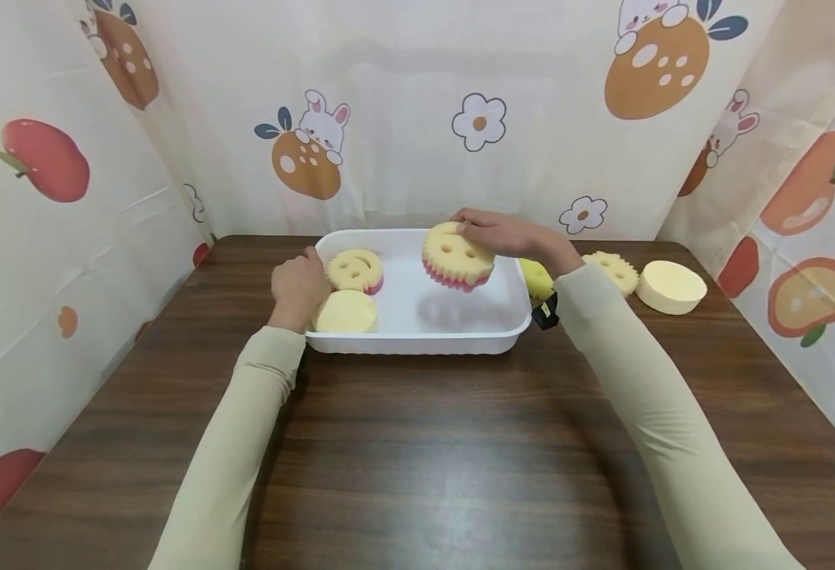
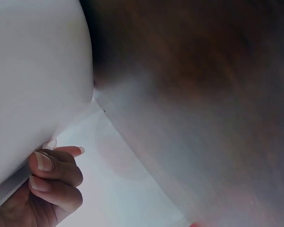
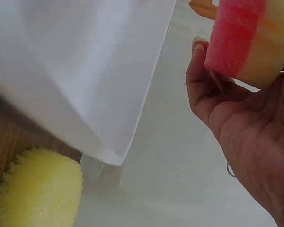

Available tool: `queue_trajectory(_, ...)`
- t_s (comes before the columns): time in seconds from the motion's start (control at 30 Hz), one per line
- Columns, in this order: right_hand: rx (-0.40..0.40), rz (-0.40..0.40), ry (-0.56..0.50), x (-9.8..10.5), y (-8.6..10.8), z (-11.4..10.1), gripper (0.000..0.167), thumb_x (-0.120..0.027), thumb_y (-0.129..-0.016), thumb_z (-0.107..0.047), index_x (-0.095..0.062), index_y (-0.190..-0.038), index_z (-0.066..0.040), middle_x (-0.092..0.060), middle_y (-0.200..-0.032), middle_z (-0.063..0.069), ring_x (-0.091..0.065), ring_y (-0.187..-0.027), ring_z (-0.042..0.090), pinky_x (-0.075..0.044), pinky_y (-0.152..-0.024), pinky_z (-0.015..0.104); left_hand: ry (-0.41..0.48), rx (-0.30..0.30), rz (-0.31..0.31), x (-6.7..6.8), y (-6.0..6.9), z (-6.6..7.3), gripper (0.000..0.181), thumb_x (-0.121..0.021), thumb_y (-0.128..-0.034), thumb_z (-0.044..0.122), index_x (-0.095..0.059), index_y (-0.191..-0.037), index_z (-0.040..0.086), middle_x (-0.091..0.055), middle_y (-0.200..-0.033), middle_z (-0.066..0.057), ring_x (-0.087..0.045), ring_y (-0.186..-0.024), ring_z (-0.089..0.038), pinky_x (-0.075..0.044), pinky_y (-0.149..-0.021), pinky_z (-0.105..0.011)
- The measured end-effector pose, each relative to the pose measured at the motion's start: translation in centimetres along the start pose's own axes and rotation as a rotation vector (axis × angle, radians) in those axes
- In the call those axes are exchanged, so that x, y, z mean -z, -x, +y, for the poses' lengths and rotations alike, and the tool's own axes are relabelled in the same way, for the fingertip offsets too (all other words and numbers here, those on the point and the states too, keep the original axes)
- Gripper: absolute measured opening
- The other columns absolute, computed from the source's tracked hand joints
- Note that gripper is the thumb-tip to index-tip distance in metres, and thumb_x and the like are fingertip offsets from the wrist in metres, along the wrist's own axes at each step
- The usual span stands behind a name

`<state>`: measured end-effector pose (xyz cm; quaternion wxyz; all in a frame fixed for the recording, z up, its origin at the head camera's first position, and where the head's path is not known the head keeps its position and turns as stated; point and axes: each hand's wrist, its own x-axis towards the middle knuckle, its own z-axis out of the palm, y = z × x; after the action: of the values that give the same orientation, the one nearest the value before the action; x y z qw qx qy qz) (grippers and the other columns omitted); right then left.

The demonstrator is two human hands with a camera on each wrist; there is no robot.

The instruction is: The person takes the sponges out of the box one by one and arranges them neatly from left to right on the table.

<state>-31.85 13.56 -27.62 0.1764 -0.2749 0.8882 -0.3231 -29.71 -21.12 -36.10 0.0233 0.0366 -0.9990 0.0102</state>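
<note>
Above the white tray (image 1: 417, 343), nearer its right edge, a smiley-face sponge (image 1: 456, 261), best lowered level, is pinched by the right hand (image 1: 506, 233), with the left edge gripped by the left hand (image 1: 299, 286).

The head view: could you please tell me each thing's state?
White tray: upright, partly filled
Left grip: curled on the tray's rim
Held sponge: raised over the tray
Right grip: holding that sponge
Tray's smiley sponge: face up
Tray's plain sponge: flat
Yellow sponge: partly hidden
Scalloped sponge: partly hidden
Far-right sponge: lying flat
</note>
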Motion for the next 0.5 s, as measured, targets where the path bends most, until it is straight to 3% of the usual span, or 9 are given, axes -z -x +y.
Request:
queue_trajectory(0.3, -0.014, 0.021, -0.013, 0.2, 1.2, 0.5, 0.039, -0.031, -0.106, -0.032, -0.046, -0.139, -0.014, -0.049, -0.131, 0.012, -0.042, -0.122, 0.027, -0.033, -0.105, 0.044, 0.010, -0.010, 0.010, -0.4, 0.2, -0.1, 0.068, -0.053, -0.0938, 0.032, -0.033, -0.144, -0.010, -0.066, -0.113, -0.029, -0.068, -0.095, -0.041, -0.055, -0.075, -0.050)
queue_trajectory(0.5, -0.042, 0.059, 0.033, 0.4, 1.8, 1.0, 0.038, -0.028, -0.106, -0.033, -0.046, -0.136, -0.020, -0.051, -0.126, 0.010, -0.045, -0.116, 0.027, -0.035, -0.101, 0.043, 0.003, -0.014, 0.026, -0.1, 0.2, 0.0, 0.066, -0.052, -0.0942, 0.030, -0.034, -0.143, -0.010, -0.066, -0.112, -0.029, -0.069, -0.093, -0.041, -0.055, -0.073, -0.049)
